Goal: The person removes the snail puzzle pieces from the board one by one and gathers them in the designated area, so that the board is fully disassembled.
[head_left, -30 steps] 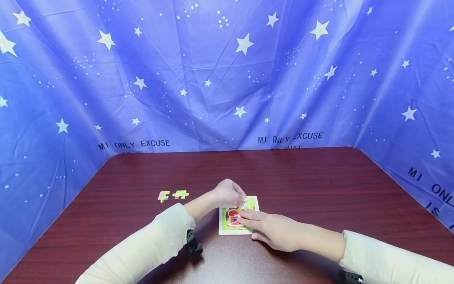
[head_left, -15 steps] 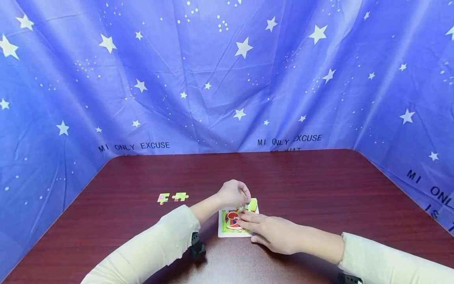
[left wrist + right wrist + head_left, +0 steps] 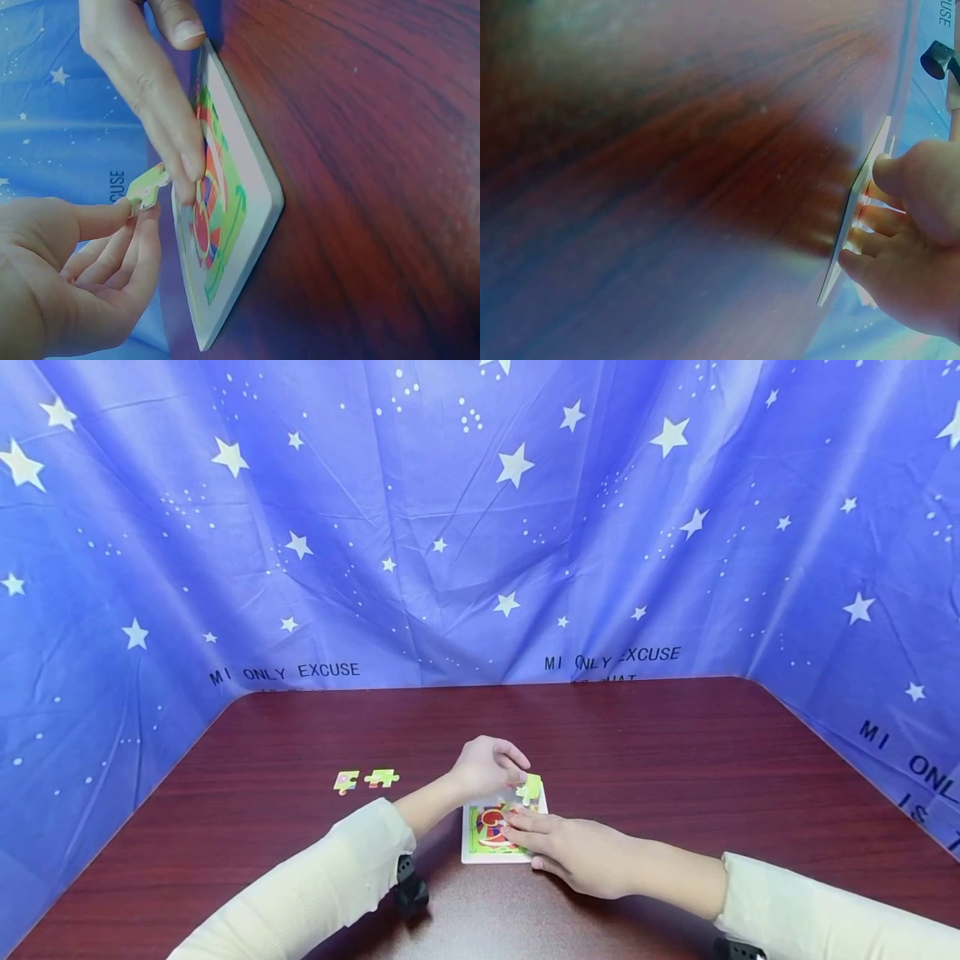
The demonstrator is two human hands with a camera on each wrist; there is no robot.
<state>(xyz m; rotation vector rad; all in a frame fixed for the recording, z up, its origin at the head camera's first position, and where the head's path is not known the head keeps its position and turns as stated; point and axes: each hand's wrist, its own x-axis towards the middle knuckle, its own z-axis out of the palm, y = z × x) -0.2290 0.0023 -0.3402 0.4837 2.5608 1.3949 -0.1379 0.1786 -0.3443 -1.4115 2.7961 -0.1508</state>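
A jigsaw puzzle board (image 3: 480, 860) with a white rim lies on the table, its picture partly filled in red, blue and green. My left hand (image 3: 491, 768) is over the board's far side and pinches a yellow-green puzzle piece (image 3: 148, 186) between thumb and fingers. In the head view that puzzle piece (image 3: 530, 787) is raised and tilted near the far right corner. My right hand (image 3: 592, 852) rests on the board with straight fingers on the picture and the thumb by the near right corner. The left hand hides the far left part of the board.
Two loose puzzle pieces, a pink-and-green piece (image 3: 347, 782) and a yellow-green piece (image 3: 382, 777), lie on the dark red wooden table (image 3: 637, 735) to the left. A blue star-patterned curtain (image 3: 450, 485) stands behind and on both sides.
My left hand moved slightly right over the board, then a little back, and the pinched puzzle piece now shows more plainly, tilted up. My right hand stayed in place.
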